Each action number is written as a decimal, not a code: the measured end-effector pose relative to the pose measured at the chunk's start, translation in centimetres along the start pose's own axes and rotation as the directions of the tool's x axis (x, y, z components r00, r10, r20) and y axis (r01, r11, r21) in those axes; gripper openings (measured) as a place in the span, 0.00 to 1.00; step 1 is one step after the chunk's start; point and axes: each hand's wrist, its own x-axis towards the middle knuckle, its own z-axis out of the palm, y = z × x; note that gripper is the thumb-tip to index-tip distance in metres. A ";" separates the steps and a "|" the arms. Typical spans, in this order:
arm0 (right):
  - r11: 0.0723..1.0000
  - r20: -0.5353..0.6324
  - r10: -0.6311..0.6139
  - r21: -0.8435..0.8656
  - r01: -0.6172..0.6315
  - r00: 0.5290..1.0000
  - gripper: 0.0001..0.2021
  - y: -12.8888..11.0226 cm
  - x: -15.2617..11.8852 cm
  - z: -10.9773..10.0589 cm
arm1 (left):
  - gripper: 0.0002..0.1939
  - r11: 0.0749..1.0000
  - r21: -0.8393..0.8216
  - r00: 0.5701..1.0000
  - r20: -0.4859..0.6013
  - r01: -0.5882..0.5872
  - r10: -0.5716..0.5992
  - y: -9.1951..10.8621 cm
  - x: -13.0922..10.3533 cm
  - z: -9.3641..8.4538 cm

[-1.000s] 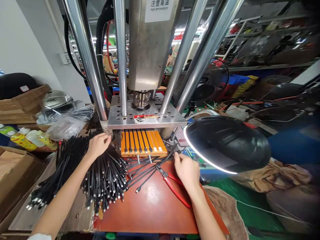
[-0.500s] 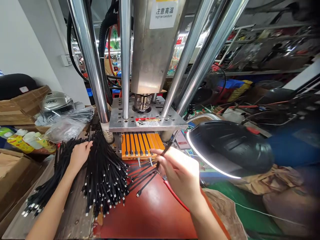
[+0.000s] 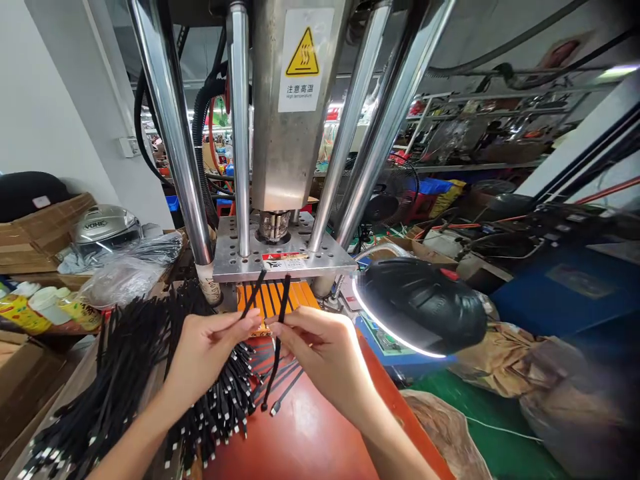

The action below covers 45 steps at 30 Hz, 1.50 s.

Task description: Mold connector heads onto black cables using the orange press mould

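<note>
Both hands meet in front of the orange fixture (image 3: 300,293), which has black cables lying in its slots below the press plate (image 3: 330,262). My left hand (image 3: 213,343) pinches a black cable (image 3: 257,290) that sticks up from the fingertips. Beside it, my right hand (image 3: 320,340) is closed on another black cable (image 3: 273,377), which hangs down toward the red-brown board (image 3: 295,440). The fingertips of the two hands nearly touch. A large pile of black cables (image 3: 125,373) with pale ends lies left of the board.
Steel columns (image 3: 173,133) and a press cylinder (image 3: 285,153) with a heat warning label rise behind the hands. A black lamp (image 3: 420,303) with a lit rim stands at the right. A helmet (image 3: 107,227), bottles (image 3: 47,303) and cardboard boxes (image 3: 43,233) are at the left.
My left hand has left the cable pile and moved right, now with a cable in its fingers. My right hand has shifted left with its cable. The view has tilted up and right.
</note>
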 end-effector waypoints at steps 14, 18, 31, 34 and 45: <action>0.983 -0.009 0.095 0.160 -0.093 0.995 0.20 0.8 -2.1 -1.4 | 0.16 0.991 -0.110 0.990 0.123 0.079 -0.065 -0.9 -1.1 2.2; 0.989 -0.061 0.025 0.149 -0.016 0.998 0.21 0.9 -2.1 -1.1 | 0.19 0.959 -0.238 0.980 0.160 0.155 -0.118 -1.0 -1.3 2.4; 0.986 -0.215 -0.164 -0.055 0.156 0.963 0.06 0.7 -2.4 -0.6 | 0.12 0.982 0.101 0.987 0.047 -0.158 0.154 -0.8 -1.5 3.3; 0.979 -0.245 -0.202 -0.063 0.192 0.948 0.06 0.4 -2.1 -0.2 | 0.11 0.958 0.154 0.970 0.045 -0.243 0.239 -0.7 -1.3 3.5; 0.995 -0.223 0.100 0.032 -0.096 0.970 0.18 4.1 2.3 -2.4 | 0.22 0.972 -0.123 0.952 0.258 0.198 -0.161 -5.2 -1.2 7.6</action>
